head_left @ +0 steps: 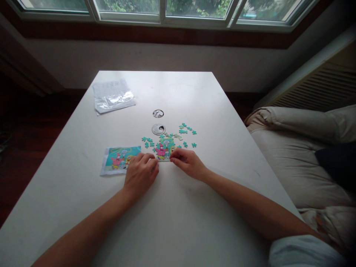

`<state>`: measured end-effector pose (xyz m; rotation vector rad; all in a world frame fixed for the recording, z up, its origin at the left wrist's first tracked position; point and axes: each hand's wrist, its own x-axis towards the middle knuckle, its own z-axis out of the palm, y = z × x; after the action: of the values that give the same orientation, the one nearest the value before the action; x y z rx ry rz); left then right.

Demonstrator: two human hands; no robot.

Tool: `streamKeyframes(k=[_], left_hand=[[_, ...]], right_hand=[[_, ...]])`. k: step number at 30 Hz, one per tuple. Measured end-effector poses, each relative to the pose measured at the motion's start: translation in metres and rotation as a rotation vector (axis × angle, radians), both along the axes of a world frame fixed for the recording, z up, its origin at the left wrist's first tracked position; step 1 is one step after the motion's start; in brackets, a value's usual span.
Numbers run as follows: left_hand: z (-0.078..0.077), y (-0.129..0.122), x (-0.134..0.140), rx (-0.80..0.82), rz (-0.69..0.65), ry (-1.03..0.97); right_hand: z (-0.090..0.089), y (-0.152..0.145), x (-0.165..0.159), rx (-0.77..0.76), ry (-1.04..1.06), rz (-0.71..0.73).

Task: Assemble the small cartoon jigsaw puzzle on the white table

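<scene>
A partly joined jigsaw puzzle (161,151) lies on the white table, showing a pink starfish, a green-grey figure and a yellow sponge figure. At its lower left edge rests my left hand (142,168), palm down, fingers loosely bent and slightly apart, with nothing visible in them. This hand partly covers a picture sheet in a plastic sleeve (115,161) with the same cartoon figures. My right hand (187,161) pinches thumb against fingertips at the puzzle's lower right corner, on a piece mostly hidden by the fingers. Loose teal puzzle pieces (183,131) lie behind and beside the puzzle.
Two round metal-rimmed openings (158,129) sit in the table (194,215) behind the puzzle. A clear plastic bag with paper (114,96) lies at the back left. A beige sofa (280,163) stands along the right side, and windows (128,6) are ahead.
</scene>
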<state>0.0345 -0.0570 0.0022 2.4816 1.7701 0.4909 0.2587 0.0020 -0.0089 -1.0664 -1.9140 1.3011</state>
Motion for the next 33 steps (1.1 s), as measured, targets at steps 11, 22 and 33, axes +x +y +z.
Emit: streamKeyframes(k=[11, 22, 33], left_hand=[[0.014, -0.015, 0.011, -0.001, -0.071, 0.206], [0.009, -0.013, 0.009, -0.010, -0.073, 0.168], [-0.002, -0.017, 0.012, 0.013, -0.084, 0.190]], right_hand=[[0.000, 0.000, -0.001, 0.000, 0.011, -0.003], [0.008, 0.017, 0.015, 0.101, 0.038, -0.193], [-0.003, 0.072, 0.082, 0.405, -0.378, -0.218]])
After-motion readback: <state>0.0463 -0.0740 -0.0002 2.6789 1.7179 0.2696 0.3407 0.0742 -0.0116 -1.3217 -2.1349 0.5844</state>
